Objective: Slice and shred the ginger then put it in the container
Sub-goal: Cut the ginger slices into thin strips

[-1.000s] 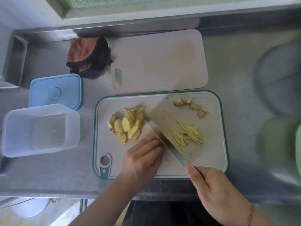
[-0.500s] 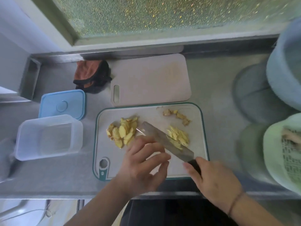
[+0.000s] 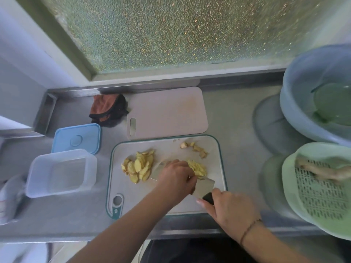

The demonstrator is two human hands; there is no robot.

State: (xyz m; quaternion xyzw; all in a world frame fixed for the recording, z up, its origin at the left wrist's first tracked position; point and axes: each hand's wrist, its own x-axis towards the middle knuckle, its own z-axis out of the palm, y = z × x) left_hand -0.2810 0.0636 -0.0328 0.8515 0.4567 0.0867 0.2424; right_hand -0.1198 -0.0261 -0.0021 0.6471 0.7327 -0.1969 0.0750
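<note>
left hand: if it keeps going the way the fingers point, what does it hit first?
Likely the shredded ginger heaped on the knife blade; the left hand already reaches it. Beyond lie the ginger scraps.

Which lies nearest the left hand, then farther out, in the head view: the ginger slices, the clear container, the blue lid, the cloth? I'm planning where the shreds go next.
From the left hand:
1. Ginger slices, just to its left on the cutting board.
2. Clear container, farther left, off the board.
3. Blue lid and cloth, both up and left; too close to call.
</note>
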